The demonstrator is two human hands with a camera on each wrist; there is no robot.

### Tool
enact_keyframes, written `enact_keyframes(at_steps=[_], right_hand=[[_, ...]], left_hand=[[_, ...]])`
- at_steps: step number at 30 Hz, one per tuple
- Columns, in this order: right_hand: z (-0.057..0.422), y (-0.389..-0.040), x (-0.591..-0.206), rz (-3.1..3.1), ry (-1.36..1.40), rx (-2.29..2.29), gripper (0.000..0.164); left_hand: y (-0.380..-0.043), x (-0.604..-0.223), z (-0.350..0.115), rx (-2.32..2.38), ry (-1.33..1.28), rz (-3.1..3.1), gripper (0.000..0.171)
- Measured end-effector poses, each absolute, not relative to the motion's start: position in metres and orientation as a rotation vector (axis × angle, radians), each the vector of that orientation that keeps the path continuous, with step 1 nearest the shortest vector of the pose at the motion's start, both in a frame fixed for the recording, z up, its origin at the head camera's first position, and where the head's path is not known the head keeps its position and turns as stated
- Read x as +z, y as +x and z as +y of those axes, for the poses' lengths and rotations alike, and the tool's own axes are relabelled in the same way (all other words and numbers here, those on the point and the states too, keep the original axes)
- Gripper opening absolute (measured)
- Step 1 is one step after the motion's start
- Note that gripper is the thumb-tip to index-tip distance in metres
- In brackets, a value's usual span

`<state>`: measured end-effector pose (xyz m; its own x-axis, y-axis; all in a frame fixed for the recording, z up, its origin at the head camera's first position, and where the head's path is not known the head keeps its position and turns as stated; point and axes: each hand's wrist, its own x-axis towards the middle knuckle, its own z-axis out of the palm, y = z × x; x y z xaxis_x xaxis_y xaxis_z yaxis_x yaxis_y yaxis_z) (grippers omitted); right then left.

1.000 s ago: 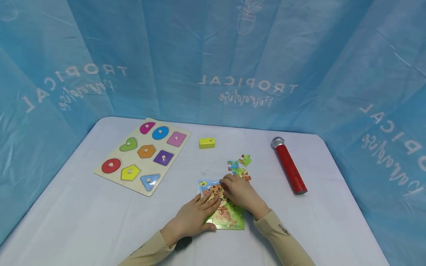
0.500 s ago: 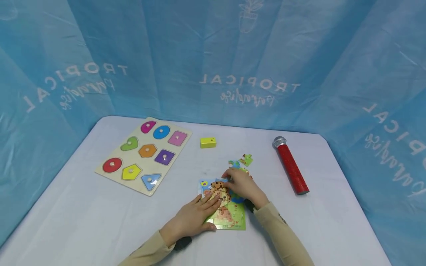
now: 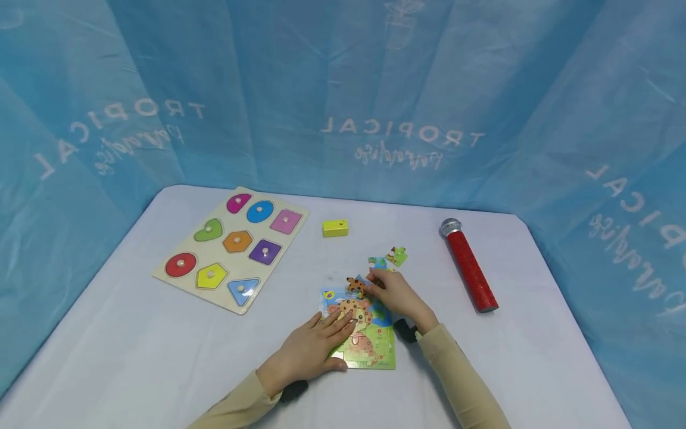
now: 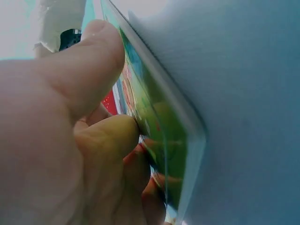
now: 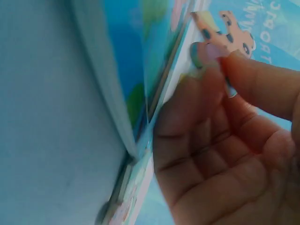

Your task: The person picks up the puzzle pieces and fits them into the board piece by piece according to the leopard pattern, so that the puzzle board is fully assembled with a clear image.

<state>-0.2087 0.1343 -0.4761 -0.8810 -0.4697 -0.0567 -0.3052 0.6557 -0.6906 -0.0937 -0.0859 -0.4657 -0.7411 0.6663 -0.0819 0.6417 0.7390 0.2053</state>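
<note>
A jigsaw board (image 3: 383,353) with a spotted leopard cub picture on a green and blue ground lies near the front middle of the table. My left hand (image 3: 311,350) rests on its left part with fingers spread out straight; the thumb lies by the lower edge. Just past the board's top edge, my right hand (image 3: 399,293) pinches an orange spotted puzzle piece (image 3: 355,286) between thumb and fingers. In the right wrist view that puzzle piece (image 5: 236,35) stands up from the fingertips, showing dark spots. The left wrist view has the thumb (image 4: 101,44) along the board's edge.
Loose puzzle pieces (image 3: 398,256) lie beyond my right hand, which partly covers them. A pegged shape board (image 3: 236,274) is at the left, a small yellow block (image 3: 335,228) at the back. A red toy microphone (image 3: 470,271) lies on the right. Blue curtain surrounds the table.
My right hand has moved from the board's upper right to just beyond its top edge, with the spotted puzzle piece now showing in its pinch. The left hand has stayed in place.
</note>
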Motion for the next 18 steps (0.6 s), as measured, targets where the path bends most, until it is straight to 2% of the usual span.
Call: enact_keyframes(at_steps=[11, 18], right_hand=[[0.131, -0.199, -0.472, 2.586, -0.792, -0.916, 0.020], [0.117, -0.188, -0.469, 2.790, -0.773, -0.762, 0.014]], left_hand=[[-0.102, -0.466, -0.091, 0.272, 1.046, 2.685, 0.077], [-0.102, -0.470, -0.091, 0.286, 1.052, 2.692, 0.079]])
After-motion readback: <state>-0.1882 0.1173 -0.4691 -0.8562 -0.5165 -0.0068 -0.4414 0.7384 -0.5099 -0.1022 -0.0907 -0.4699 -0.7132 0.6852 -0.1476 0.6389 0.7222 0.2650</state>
